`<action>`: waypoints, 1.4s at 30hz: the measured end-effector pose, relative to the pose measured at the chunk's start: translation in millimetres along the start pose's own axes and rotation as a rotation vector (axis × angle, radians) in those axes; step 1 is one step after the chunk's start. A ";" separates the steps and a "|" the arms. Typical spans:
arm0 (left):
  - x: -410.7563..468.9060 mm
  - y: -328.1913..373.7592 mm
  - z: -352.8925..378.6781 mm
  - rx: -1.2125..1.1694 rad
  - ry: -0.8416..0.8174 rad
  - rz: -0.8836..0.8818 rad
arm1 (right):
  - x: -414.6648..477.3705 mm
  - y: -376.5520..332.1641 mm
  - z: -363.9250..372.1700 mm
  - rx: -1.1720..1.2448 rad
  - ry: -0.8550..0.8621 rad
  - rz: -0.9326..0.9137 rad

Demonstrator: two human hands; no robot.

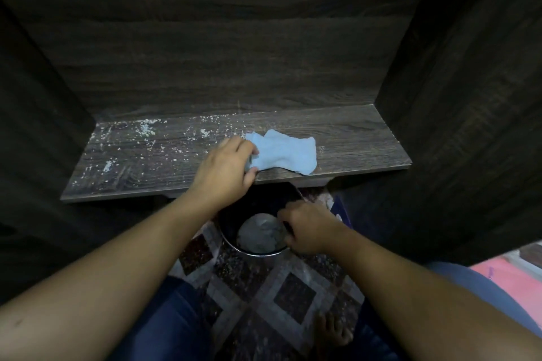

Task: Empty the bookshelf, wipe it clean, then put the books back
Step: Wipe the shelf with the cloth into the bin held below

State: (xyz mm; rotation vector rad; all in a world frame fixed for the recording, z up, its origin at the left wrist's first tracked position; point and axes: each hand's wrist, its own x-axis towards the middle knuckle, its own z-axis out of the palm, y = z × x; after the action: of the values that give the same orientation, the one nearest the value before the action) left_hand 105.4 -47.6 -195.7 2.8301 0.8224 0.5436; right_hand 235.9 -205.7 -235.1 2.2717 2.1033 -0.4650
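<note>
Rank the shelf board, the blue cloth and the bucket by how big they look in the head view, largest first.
1. shelf board, by far the largest.
2. bucket, though the board and the right hand hide part of it.
3. blue cloth, close to the bucket, so that order is unsure.

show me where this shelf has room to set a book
Bare shelf lies between the blue cloth and the right wall. From left hand to left wall, only white crumbs. Crowded front centre: left hand grips the cloth, right hand holds the bucket below.
</note>
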 end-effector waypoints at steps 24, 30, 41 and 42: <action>27.9 -14.3 34.1 -0.065 0.001 0.054 | 57.5 -8.2 98.9 -0.237 -0.171 -0.152; 34.9 -14.3 11.2 -0.076 -0.082 0.039 | 38.9 -16.7 50.7 -0.145 -0.044 -0.113; 37.0 -2.3 -0.9 -0.038 -0.144 0.071 | 0.6 -21.9 2.4 -0.074 -0.075 -0.047; 39.3 -0.7 1.7 -0.032 -0.146 0.086 | 1.8 -20.8 0.2 -0.077 -0.094 -0.042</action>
State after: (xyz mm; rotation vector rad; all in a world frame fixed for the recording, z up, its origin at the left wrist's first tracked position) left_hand 136.6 -25.8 -185.6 2.8457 0.6621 0.3519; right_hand 215.7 -202.0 -231.8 2.1247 2.0896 -0.4740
